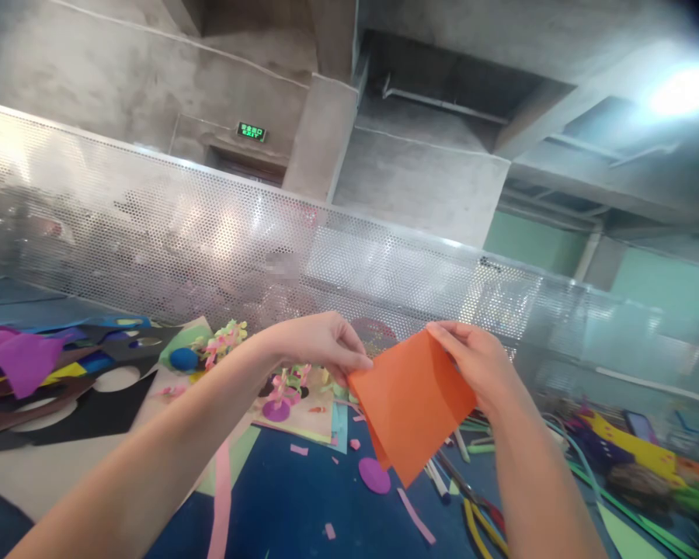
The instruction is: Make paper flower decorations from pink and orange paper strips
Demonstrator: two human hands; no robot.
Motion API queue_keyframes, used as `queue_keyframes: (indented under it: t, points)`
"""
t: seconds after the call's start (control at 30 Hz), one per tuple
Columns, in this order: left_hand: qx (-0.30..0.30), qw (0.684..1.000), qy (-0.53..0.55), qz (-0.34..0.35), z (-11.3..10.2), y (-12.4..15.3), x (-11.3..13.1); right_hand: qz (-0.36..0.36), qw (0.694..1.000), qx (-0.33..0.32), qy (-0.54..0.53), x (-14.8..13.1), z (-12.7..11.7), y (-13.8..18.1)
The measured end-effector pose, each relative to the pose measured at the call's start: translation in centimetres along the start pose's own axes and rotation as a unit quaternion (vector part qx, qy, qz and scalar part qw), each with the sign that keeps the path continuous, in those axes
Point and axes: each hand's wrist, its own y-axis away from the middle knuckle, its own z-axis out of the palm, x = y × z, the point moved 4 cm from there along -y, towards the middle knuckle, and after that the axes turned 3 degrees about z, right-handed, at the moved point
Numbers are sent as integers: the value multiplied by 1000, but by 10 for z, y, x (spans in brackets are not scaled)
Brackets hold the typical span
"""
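Note:
An orange sheet of paper [411, 404] hangs in the air above the blue table, folded so that a second layer shows along its lower left edge. My left hand [329, 345] pinches its left corner between thumb and fingers. At the top right corner, my right hand [481, 361] grips the sheet, thumb toward me and some fingers hidden behind it. Below the sheet lie a purple paper circle [374, 475] and a pink paper strip [415, 516]. Pink and green paper flowers [279, 386] stand behind my left forearm.
Yellow-handled scissors [478, 528] and several pens [438, 480] lie near my right forearm. Coloured scraps [29, 353] are heaped at the left, and a yellow cutout [629, 446] lies at the right. A perforated metal screen [256, 233] runs behind the table.

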Motion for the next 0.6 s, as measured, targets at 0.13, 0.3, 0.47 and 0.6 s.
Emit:
queue_keyframes:
  t: [0.13,0.3,0.47,0.6]
  points:
    - [15,1000,15,1,-7,4,1,1,1000,9,-25,1,-2,0]
    - [104,991,78,17,-18,5,3,-22,998,58,-3,4,0,-3]
    - [135,958,237,89,-26,4,7,29,995,-65,-72,14,21,-6]
    - [155,931,303,128,-35,5,6,59,980,-138,-132,19,33,-4]
